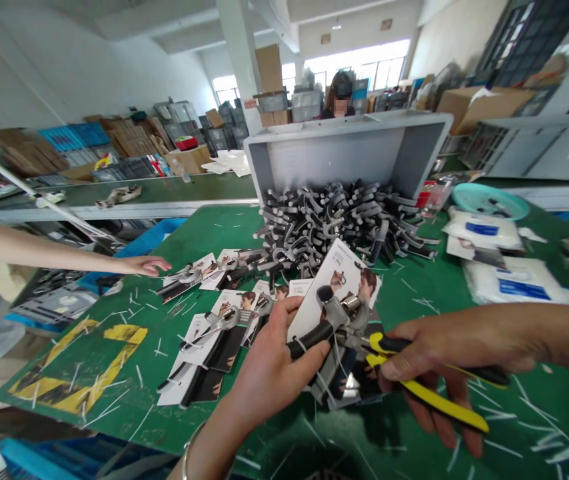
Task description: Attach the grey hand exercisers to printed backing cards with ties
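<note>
My left hand (277,373) is closed around a plier-like tool (332,317) with black handles, a grey head and a spring, lying against a printed white card (337,273). A white tie loops around its handle. In my right hand (424,353) are yellow-and-black cutting pliers (447,405), their tips close to the tool's head and card. Where exactly the jaws bite, I cannot tell. Left of my left hand, several similar carded tools (222,330) lie on the green table (174,257).
Behind my hands, a grey crate (334,160) tipped on its side spills loose tools (334,220). Another person's hand (147,265) reaches in from the left. White bags (522,283) and a turquoise tray (489,200) sit on the right. Cut white strips (539,407) litter the tabletop.
</note>
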`<state>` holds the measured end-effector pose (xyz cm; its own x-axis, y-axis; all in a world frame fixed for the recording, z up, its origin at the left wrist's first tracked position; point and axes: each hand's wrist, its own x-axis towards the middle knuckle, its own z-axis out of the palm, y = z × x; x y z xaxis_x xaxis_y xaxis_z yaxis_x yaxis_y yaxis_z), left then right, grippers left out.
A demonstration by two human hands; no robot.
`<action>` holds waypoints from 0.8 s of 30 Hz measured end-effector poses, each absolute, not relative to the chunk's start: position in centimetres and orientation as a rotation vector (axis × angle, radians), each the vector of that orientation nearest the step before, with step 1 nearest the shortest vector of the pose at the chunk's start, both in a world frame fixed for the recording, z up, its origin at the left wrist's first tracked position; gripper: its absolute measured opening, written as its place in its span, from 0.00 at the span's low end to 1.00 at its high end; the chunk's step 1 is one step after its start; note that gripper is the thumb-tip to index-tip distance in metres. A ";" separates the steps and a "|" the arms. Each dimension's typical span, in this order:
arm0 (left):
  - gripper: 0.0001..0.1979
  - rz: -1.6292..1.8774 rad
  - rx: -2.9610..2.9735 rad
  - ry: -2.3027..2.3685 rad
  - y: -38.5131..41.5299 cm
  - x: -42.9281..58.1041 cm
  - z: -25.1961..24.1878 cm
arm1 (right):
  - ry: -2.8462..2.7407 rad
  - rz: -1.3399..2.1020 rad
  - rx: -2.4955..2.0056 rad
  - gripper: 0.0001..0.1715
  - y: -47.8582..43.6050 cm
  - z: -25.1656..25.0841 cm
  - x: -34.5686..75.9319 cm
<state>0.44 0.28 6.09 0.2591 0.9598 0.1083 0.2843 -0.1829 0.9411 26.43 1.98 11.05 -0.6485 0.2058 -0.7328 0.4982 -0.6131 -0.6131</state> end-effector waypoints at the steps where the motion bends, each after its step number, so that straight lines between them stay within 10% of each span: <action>1: 0.24 0.961 1.663 1.166 0.3 0.4 6.0 | 1.303 -2.331 1.226 0.15 2.1 10.9 26.4; 16: 0.22 0.854 1.013 1.033 0.7 -0.5 3.8 | 2.725 -0.457 1.406 0.08 1.0 4.7 28.3; 19: 0.22 0.835 0.970 1.037 0.5 -0.2 4.3 | 2.726 -0.665 1.425 0.08 0.8 4.6 28.4; 24: 0.24 1.060 1.018 1.035 0.6 1.3 4.4 | 1.918 -1.948 1.542 0.26 -1.3 5.1 27.0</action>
<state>1.28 0.63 4.39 0.1685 0.9739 -0.1519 -0.1750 0.1812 0.9678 27.04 -1.26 5.10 -0.5173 0.5985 -0.6118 0.6025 -0.2530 -0.7570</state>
